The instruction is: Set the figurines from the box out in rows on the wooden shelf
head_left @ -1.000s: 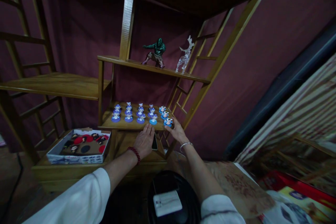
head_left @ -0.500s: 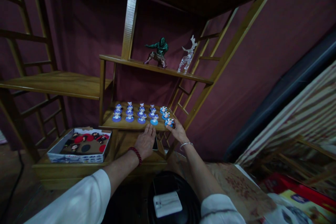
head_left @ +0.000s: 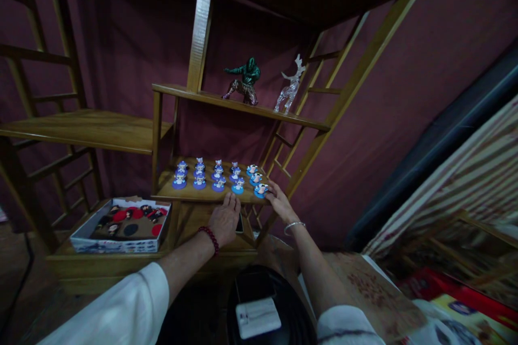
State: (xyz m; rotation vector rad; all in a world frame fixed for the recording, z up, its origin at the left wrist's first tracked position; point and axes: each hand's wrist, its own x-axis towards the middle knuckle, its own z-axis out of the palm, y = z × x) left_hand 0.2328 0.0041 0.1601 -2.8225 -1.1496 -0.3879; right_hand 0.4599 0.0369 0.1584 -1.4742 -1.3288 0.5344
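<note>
Rows of small figurines on round bases stand on the low wooden shelf (head_left: pixel 165 190). Most have purple or violet bases; the right-hand column has blue ones. My right hand (head_left: pixel 282 206) is at the shelf's right end, its fingertips beside the front figurine (head_left: pixel 260 190) of that column. Those fingers look apart, not wrapped around the figurine. My left hand (head_left: pixel 225 219) lies against the shelf's front edge with fingers stretched out, just below a figurine on a light blue base (head_left: pixel 237 186). It holds nothing that I can see.
A shallow cardboard box (head_left: pixel 117 245) with red and black figurines sits at lower left. Above the figurines, another shelf bears a green and bronze crouching statue (head_left: pixel 245 81) and a clear deer (head_left: pixel 289 89). A black round stool (head_left: pixel 291 302) carries a white device (head_left: pixel 258 318).
My right hand has moved slightly right, and its fingers have come away from the front right figurine, which stays on the shelf. My left hand has hardly moved.
</note>
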